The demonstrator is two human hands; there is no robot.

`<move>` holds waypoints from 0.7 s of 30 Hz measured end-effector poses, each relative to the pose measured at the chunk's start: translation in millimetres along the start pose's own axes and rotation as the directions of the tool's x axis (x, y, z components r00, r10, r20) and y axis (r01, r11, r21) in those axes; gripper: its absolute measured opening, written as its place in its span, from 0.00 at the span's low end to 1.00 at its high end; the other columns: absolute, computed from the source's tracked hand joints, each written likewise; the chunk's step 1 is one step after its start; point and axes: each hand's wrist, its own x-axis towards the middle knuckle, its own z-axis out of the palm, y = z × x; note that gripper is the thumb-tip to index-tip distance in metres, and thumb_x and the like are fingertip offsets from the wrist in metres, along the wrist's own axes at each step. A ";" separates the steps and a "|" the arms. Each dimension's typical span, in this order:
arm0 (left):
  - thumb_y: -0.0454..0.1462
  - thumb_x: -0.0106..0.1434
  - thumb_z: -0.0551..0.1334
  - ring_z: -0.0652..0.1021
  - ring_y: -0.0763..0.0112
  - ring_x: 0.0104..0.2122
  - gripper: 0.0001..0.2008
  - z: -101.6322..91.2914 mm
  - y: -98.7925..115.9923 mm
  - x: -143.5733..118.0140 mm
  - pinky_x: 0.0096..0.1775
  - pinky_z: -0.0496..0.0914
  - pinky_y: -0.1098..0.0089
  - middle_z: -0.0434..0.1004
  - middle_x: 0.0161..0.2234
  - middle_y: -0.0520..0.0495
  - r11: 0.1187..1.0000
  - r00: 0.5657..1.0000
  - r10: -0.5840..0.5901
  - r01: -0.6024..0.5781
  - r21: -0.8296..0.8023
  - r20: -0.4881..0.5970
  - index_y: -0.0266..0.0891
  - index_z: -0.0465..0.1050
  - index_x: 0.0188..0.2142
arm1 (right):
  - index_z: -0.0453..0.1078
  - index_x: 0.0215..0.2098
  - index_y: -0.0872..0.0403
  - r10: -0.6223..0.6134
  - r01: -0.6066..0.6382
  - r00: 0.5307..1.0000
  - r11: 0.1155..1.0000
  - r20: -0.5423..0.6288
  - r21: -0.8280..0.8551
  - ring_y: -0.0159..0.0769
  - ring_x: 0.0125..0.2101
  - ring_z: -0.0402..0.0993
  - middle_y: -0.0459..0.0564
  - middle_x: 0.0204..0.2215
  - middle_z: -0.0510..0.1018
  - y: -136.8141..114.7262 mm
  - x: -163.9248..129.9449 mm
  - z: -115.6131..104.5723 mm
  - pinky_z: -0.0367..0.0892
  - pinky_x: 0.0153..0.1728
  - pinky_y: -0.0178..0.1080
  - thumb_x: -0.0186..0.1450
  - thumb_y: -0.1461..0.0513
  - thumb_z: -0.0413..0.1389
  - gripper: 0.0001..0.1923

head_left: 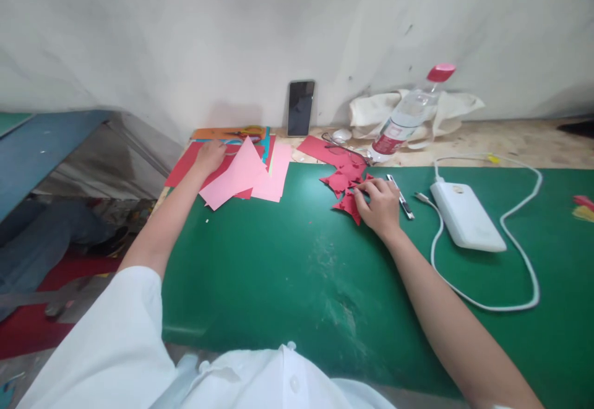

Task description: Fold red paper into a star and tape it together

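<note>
At the tabletop's far-left corner, the left hand curls over red paper. Near the far edge, the right hand, half-curled, touches red cutouts; both grips unclear.

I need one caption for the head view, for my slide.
Left hand at red paper, right hand touching red cutouts, at a green tabletop.

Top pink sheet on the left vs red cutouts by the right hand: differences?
Colour: the pink sheet is pale; the red cutouts are much deeper.
Outline: the pink sheet has long straight edges; the red cutouts have jagged points.
Size: the pink sheet is larger than any single one of the red cutouts.
Shared: both look like paper.
</note>
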 end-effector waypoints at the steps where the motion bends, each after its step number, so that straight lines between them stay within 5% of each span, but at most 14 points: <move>1: 0.46 0.70 0.61 0.77 0.64 0.51 0.21 -2.7 0.6 1.7 0.54 0.76 0.57 0.73 0.55 0.41 0.999 0.999 0.031 -0.031 -0.022 0.016 0.36 0.69 0.57 | 0.75 0.36 0.52 -0.003 0.003 1.000 1.000 -0.003 -0.005 0.51 0.43 0.72 0.59 0.38 0.79 0.6 -0.1 0.1 0.67 0.49 0.53 0.69 0.54 0.49 0.15; 5: 0.46 0.70 0.62 0.77 0.63 0.52 0.21 -11.8 3.7 -0.7 0.53 0.76 0.56 0.74 0.55 0.41 0.990 0.993 0.116 -0.117 -0.085 -0.017 0.37 0.69 0.57 | 0.75 0.36 0.52 -0.030 0.030 0.999 0.999 -0.009 -0.025 0.52 0.42 0.73 0.59 0.38 0.80 1.7 -0.6 2.2 0.69 0.47 0.53 0.68 0.55 0.50 0.14; 9: 0.45 0.71 0.61 0.77 0.63 0.51 0.20 -14.2 -12.5 -6.3 0.54 0.76 0.55 0.74 0.55 0.42 0.996 0.993 0.062 -0.068 -0.050 -0.103 0.36 0.69 0.57 | 0.75 0.35 0.51 -0.051 0.050 0.998 0.998 -0.030 -0.041 0.52 0.43 0.74 0.58 0.37 0.80 3.5 0.0 2.4 0.68 0.46 0.53 0.67 0.56 0.52 0.11; 14: 0.45 0.70 0.61 0.77 0.64 0.52 0.20 13.6 -13.0 -54.5 0.53 0.76 0.56 0.73 0.55 0.41 0.998 0.985 0.065 -0.061 0.029 -0.159 0.37 0.70 0.56 | 0.73 0.36 0.52 -0.065 0.057 0.993 0.995 -0.101 -0.079 0.53 0.43 0.73 0.60 0.37 0.80 -6.5 0.1 -3.6 0.64 0.46 0.54 0.69 0.57 0.50 0.12; 17: 0.38 0.72 0.55 0.78 0.63 0.44 0.12 39.0 3.3 -93.5 0.50 0.75 0.59 0.78 0.42 0.39 0.982 0.979 0.186 -0.184 0.037 -0.081 0.35 0.76 0.44 | 0.73 0.39 0.54 -0.144 0.137 0.986 0.986 -0.079 -0.090 0.53 0.44 0.70 0.61 0.39 0.79 -39.8 2.2 -0.2 0.60 0.48 0.53 0.71 0.56 0.47 0.15; 21: 0.36 0.72 0.53 0.76 0.61 0.41 0.11 57.1 8.7 -113.5 0.47 0.73 0.60 0.76 0.38 0.40 0.965 0.964 0.262 -0.263 -0.006 -0.048 0.36 0.74 0.40 | 0.73 0.47 0.54 -0.394 0.403 0.903 0.915 0.170 -0.021 0.48 0.47 0.69 0.57 0.45 0.80 -116.6 31.4 26.2 0.60 0.49 0.47 0.72 0.55 0.48 0.16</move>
